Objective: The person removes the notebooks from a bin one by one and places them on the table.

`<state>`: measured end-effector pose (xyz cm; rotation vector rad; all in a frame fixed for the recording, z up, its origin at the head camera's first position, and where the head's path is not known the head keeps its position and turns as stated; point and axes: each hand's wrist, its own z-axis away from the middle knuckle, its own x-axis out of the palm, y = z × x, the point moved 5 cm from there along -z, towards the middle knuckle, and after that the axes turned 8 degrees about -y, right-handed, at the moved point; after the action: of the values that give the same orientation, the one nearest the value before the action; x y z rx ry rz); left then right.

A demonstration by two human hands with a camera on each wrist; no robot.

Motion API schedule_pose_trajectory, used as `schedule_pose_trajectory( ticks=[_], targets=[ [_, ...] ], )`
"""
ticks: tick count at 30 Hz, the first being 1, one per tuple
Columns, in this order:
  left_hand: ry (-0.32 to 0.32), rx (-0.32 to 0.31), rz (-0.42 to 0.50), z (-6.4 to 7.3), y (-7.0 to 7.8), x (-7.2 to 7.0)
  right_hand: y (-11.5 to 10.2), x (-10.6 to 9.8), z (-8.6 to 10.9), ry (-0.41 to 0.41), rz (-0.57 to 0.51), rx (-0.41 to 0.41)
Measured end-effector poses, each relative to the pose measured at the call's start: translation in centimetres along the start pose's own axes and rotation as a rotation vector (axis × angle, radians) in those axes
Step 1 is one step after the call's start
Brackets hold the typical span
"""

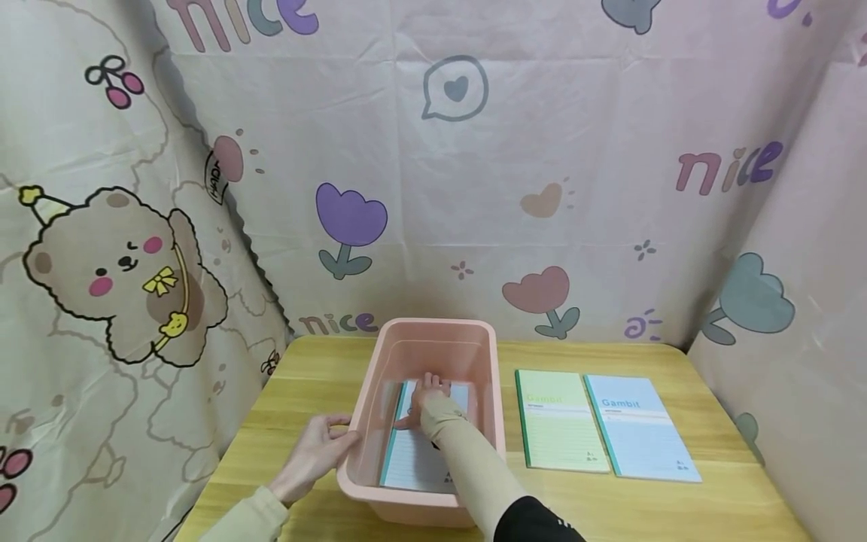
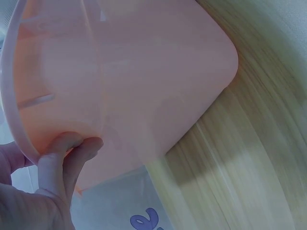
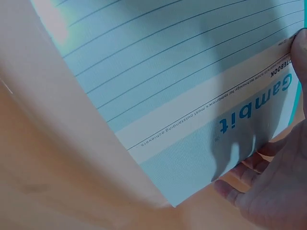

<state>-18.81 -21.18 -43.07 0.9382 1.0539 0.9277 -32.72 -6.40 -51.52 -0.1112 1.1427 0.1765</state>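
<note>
A pink plastic bin (image 1: 436, 322) stands on the table, and my left hand (image 1: 317, 455) grips its left rim. In the left wrist view the fingers (image 2: 53, 167) bend over the bin wall (image 2: 158, 72), with the thumb on its other side. Reaching inside the bin, my right hand (image 1: 428, 403) holds a light blue notebook (image 1: 413, 470) by its top end. The right wrist view shows the thumb at the spine edge of this notebook (image 3: 187, 110), marked "Gambit", and the other fingers (image 3: 230, 191) along its top edge.
Right of the bin lie a green notebook (image 1: 562, 421) and another blue notebook (image 1: 643, 429), side by side on the wooden table (image 1: 738, 489). A printed cloth (image 1: 433, 188) hangs behind the table and along both sides.
</note>
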Motion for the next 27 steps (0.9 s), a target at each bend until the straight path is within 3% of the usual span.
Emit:
schedule_pose_trajectory(
  ticks=[5,13,27],
  targets=[
    [-0.003,0.000,0.006,0.0,0.0,0.0,0.1,-0.4,0.4,0.004,0.019,-0.026],
    [0.004,-0.006,0.006,0.0,0.1,0.0,0.5,0.8,-1.8,0.050,0.010,-0.048],
    [0.039,-0.030,0.013,0.0,-0.1,0.0,0.5,0.5,-2.5,0.126,0.089,-0.073]
  ],
)
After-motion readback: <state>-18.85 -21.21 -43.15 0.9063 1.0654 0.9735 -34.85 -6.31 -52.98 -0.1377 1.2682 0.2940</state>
